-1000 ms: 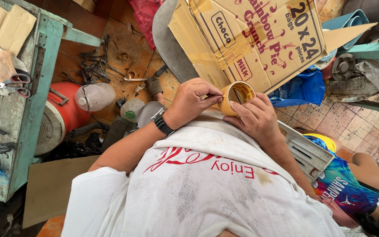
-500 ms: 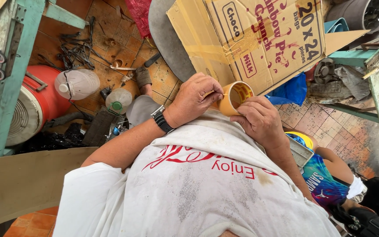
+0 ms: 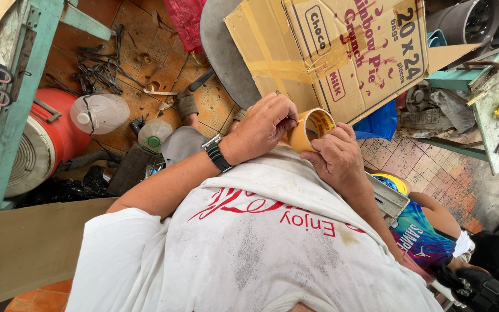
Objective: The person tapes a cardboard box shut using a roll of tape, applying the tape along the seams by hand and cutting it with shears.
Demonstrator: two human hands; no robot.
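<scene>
Your left hand (image 3: 264,124) pinches the rim of the brown tape roll (image 3: 310,129) with bent fingers. Your right hand (image 3: 336,159) wraps under it. The roll sits between your fingertips, below the cardboard box (image 3: 330,52).

One tape roll (image 3: 310,130), one cardboard box (image 3: 330,52), two plastic jugs (image 3: 99,112).
</scene>
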